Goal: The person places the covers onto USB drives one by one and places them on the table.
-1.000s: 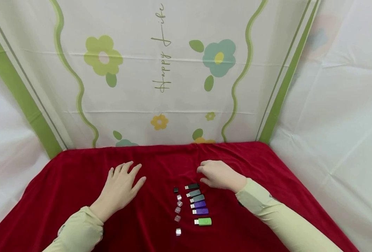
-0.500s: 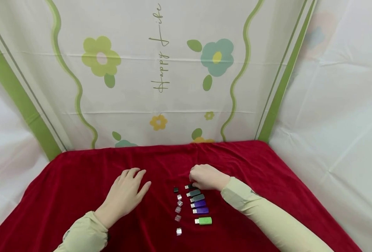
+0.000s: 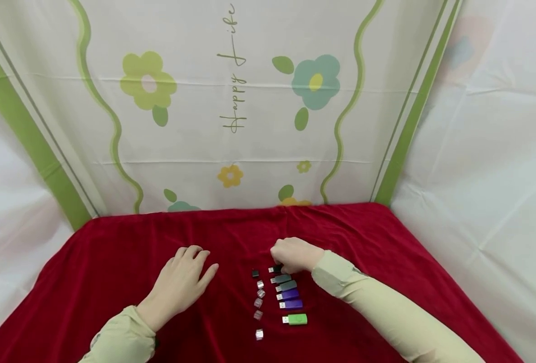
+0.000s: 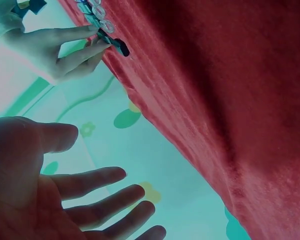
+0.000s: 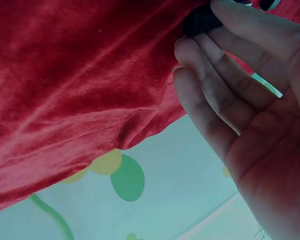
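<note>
My right hand (image 3: 297, 253) pinches the black USB flash drive (image 3: 274, 269) at the far end of a column of drives. Its metal plug points left, and the fingers hide most of its body. In the right wrist view the dark drive (image 5: 202, 21) sits between thumb and fingertips. Left of it lies a small black cap (image 3: 255, 273). My left hand (image 3: 179, 282) is held over the cloth at left, palm down, fingers spread and holding nothing; the left wrist view shows its loose fingers (image 4: 105, 205).
Nearer me lie two grey drives (image 3: 286, 286), two purple drives (image 3: 291, 304) and a green drive (image 3: 297, 319). Several clear caps (image 3: 258, 315) form a column to their left. Red cloth (image 3: 231, 237) covers the table, with a flowered curtain (image 3: 195, 126) behind.
My right hand has moved left and down onto the black flash drive and now pinches it. My left hand has shifted slightly right and nearer me.
</note>
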Motion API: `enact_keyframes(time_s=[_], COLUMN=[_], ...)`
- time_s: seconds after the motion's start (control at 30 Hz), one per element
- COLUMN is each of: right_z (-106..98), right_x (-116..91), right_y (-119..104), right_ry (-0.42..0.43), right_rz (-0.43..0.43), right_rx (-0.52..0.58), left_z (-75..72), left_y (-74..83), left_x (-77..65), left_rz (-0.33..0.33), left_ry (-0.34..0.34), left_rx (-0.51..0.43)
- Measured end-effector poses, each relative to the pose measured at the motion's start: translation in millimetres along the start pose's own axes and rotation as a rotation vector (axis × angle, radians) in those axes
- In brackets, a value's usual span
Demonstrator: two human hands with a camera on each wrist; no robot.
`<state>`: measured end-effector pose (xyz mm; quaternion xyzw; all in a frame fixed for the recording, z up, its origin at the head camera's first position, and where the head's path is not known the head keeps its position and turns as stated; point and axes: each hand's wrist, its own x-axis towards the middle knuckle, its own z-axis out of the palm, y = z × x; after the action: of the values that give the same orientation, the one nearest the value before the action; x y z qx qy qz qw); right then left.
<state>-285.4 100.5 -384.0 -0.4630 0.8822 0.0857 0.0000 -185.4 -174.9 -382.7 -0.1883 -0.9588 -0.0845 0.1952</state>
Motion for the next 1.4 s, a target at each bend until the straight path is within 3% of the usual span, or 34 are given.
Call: enact_keyframes(time_s=[0.37,0.7,0.83,1.03,1.4], right_z=[-5.7,-20.6,-28.8,-36.7,-41.9], right_x=[13.6,-9.5,-23.8,-44.5,-57.9], right_y=[4.2,14.0,12.9,11.9,10.7], right_ry=[-0.053,0.114,0.192,0.297,0.323], right_rz=[0.04,0.095,0.092,0.076,0.073], right_rx=[0.047,0.298,0.394,0.453,0.513], left_z=[-0.7,5.3,8.5,14.3,22.9], left_y=[0.1,4.0,7.3,10.3,21.8], left_x=[0.6,11.7,19.3,30.9,50.3], left_rz=[0.018,0.097,0.119,0.141,0.209], left_ry=[-0.011,0.032,0.019,-0.006,-0.123], left_rx=[-0.001,0.005,-0.005,-0.02,-0.04])
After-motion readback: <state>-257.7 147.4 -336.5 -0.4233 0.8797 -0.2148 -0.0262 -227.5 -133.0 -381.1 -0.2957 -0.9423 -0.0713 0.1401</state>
